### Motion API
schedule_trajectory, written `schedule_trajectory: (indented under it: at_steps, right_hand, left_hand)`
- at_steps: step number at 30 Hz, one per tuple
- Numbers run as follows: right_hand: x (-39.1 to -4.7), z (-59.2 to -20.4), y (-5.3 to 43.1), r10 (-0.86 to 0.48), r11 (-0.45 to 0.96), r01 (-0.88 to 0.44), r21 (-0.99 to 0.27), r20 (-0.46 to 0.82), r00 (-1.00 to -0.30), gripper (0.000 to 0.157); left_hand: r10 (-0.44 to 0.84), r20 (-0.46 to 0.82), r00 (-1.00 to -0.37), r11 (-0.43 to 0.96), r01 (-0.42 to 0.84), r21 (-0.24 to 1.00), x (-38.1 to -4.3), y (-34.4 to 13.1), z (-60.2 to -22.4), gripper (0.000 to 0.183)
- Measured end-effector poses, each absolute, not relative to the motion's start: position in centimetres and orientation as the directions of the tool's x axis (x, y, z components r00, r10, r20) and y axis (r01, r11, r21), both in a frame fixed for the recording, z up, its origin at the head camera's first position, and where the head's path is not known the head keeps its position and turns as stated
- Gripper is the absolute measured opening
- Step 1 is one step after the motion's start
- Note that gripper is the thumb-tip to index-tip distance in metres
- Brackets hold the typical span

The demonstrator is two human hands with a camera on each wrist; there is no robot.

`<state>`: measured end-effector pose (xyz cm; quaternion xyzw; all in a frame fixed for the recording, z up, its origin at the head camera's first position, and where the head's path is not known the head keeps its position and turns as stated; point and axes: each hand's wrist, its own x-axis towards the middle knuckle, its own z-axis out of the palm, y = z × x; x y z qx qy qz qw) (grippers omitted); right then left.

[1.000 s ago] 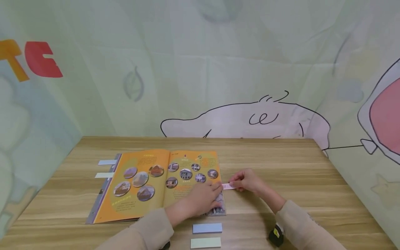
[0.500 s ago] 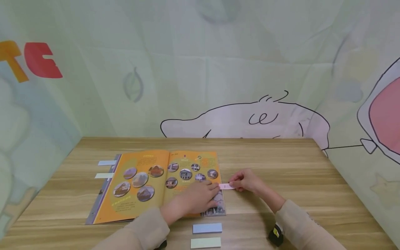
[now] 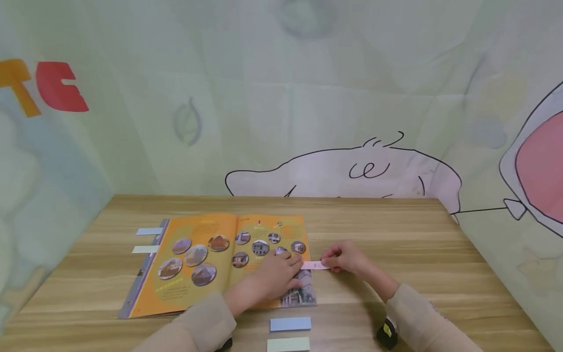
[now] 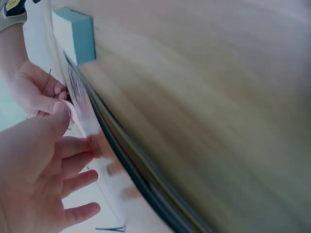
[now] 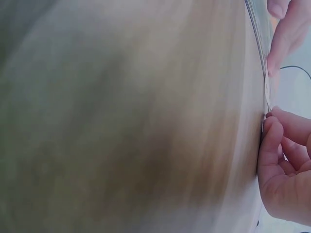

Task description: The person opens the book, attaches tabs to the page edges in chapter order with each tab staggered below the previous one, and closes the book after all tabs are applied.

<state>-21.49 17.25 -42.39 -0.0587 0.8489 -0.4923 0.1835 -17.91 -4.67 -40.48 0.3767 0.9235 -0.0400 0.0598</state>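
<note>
An open book with orange pages and round photos lies on the table. My left hand rests on its right page, fingers straight and spread, fingertips at the inner end of a pink sticky note strip. The strip crosses the page's right edge and sticks out over the table. Thumb and forefinger of my right hand pinch the strip's outer end. In the left wrist view, the left hand has its fingertips on the page beside the curved strip. The right wrist view shows the right hand's pinch low beside the book edge.
A blue sticky note pad and a pale green pad lie in front of the book. Blue and pale green tabs stick out from its left edge. A printed cloth backdrop stands behind the wooden table.
The left hand has slid left over the page, baring more of the pink strip. The right hand keeps its pinch, nearly in place.
</note>
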Motion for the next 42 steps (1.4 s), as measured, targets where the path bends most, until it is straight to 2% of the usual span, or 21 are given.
schedule_trajectory:
  at_steps: [5,12,18,26,34,42]
  right_hand:
    - [-21.6,-42.6,17.4,-0.269,0.521,0.072,-0.851,-0.244,-0.932,0.008]
    - [-21.6,-42.6,17.2,-0.271,0.524,0.077,-0.848,-0.251,-0.929,0.007]
    - [-21.5,-42.5,17.3,-0.286,0.508,0.071,-0.858,-0.246,-0.926,0.008]
    - [-21.5,-42.4,17.2,-0.263,0.514,0.102,-0.852,-0.270,-0.926,0.009]
    - [-21.6,-42.4,17.6,-0.236,0.502,0.136,-0.854,-0.286,-0.929,0.013]
    - [-21.7,-42.1,17.8,-0.199,0.515,0.149,-0.844,-0.287,-0.937,0.013]
  left_hand:
    - [0.691,-0.161,-0.705,0.713,0.701,-0.007,-17.7,-5.4,-40.4,0.055]
    - [0.759,-0.137,-0.637,0.643,0.766,-0.002,-16.8,-5.3,-40.1,0.052]
    - [0.748,-0.115,-0.653,0.662,0.747,0.062,-17.1,-4.4,-40.2,0.052]
    - [0.734,-0.104,-0.672,0.679,0.732,0.061,-17.8,-3.9,-40.7,0.052]
    - [0.694,-0.096,-0.714,0.720,0.685,0.111,-17.2,-7.2,-40.6,0.052]
    - [0.669,0.045,-0.742,0.720,0.661,0.211,-16.4,-12.2,-39.2,0.045]
